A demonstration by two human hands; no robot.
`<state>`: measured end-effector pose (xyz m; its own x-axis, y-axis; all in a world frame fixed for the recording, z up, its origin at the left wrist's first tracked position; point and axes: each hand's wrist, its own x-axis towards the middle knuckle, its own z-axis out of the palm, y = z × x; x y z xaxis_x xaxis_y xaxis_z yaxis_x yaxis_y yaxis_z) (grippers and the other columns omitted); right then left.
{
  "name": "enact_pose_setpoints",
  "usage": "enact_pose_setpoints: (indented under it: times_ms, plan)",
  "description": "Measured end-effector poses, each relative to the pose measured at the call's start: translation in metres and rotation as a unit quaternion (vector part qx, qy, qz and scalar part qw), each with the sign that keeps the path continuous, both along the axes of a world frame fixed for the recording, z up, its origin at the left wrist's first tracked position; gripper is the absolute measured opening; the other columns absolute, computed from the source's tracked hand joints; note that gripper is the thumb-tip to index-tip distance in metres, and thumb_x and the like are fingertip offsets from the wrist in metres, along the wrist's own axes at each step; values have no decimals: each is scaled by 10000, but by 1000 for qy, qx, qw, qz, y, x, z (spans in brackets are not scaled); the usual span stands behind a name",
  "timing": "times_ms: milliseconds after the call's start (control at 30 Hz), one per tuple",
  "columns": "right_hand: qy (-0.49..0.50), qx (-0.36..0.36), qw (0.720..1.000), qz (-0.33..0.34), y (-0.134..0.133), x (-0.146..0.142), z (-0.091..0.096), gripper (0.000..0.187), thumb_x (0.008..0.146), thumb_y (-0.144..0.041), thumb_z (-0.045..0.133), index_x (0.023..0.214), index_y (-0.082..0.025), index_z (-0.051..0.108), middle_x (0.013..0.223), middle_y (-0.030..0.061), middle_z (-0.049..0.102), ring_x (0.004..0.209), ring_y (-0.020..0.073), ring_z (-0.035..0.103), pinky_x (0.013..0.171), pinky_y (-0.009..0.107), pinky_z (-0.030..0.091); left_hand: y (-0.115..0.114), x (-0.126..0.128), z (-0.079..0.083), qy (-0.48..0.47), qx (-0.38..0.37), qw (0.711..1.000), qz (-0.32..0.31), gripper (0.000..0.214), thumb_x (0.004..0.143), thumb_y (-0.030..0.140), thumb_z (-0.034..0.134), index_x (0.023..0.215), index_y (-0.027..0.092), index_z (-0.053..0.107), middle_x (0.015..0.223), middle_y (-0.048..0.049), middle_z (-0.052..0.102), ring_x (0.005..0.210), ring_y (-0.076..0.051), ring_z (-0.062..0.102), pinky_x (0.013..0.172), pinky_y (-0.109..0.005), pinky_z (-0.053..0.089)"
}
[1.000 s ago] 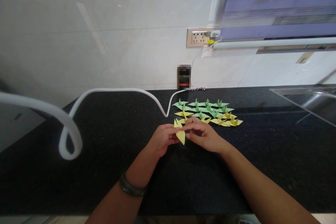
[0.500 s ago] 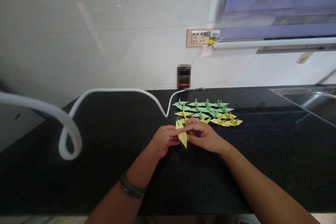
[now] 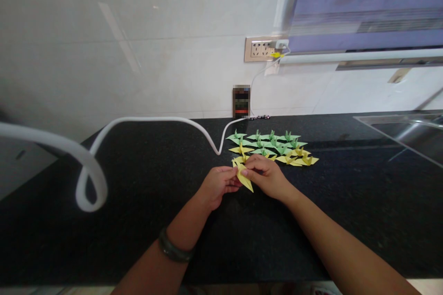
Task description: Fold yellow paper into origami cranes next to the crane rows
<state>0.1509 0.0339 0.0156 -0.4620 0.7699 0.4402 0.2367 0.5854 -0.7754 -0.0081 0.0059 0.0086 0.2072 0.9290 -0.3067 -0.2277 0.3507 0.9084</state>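
Observation:
A yellow folded-paper crane [image 3: 245, 180] with pointed ends is held between my two hands above the dark counter [image 3: 166, 239]. My left hand [image 3: 218, 184] pinches it from the left, thumb on top. From the right, my right hand [image 3: 268, 176] grips it between thumb and fingers. Just beyond my hands stand rows of finished paper cranes, with green cranes [image 3: 272, 136] at the back and yellow cranes [image 3: 308, 160] in front. Some of the yellow ones are partly hidden by my right hand.
A thick white cable [image 3: 155, 119] loops over the counter's left side. Against the tiled wall leans a pixelated phone-like object [image 3: 241, 102], below a wall socket [image 3: 263, 49] with a plugged-in charger. At the right is a metal sink [image 3: 411, 131].
The paper's lower tip has swung to the right. My right thumb has come up onto the paper, where before it was beside it. My left hand keeps its hold.

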Motion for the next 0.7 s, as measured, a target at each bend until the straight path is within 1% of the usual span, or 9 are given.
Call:
enact_pose_setpoints:
  times_ms: [133,233,400,467,567,633,700]
  plan:
    - [9,-42,999,-32,0,-3,-4,173,741,-318,524,656,-179,585,660,14,517,624,122,472,588,253,378,-1,3,2,33,29,999,1,268,667,365,558,705,103,597,639,-45,586,583,-106,540,582,-240,415]
    - [15,-92,994,-52,0,-5,-9,196,733,-339,522,641,-169,557,604,-5,495,559,103,436,528,230,350,-2,5,3,67,55,996,1,229,669,330,556,673,105,600,635,-38,581,590,-102,530,583,-230,410]
    - [48,-177,981,-66,-1,-9,-16,216,708,-370,529,633,-168,515,510,-41,429,453,76,352,423,200,279,-1,8,3,115,83,990,11,254,678,348,537,679,103,605,643,-46,593,600,-115,535,584,-230,410]
    - [52,-184,979,-70,-2,-10,-17,208,702,-362,531,631,-168,513,503,-42,426,444,73,342,413,196,268,-1,9,2,128,94,987,21,297,694,386,510,674,103,600,637,-47,592,599,-119,538,573,-227,408]
    - [46,-161,983,-80,-2,-10,-15,191,698,-337,536,613,-167,517,521,-33,449,458,74,351,423,196,278,-2,9,2,157,124,979,39,380,701,463,469,643,110,595,600,-37,581,579,-119,527,539,-216,394]
    - [45,-152,984,-85,-3,-10,-14,188,693,-324,545,595,-167,512,529,-30,457,467,75,361,434,199,289,-3,9,2,191,148,969,46,381,670,481,500,602,118,593,548,-18,559,552,-116,506,505,-208,372]
    - [56,-169,981,-75,-3,-10,-12,188,690,-321,553,593,-167,505,524,-32,457,468,74,373,441,200,305,-3,8,2,220,168,960,48,354,643,468,537,568,125,586,510,-1,535,536,-114,485,479,-204,349]
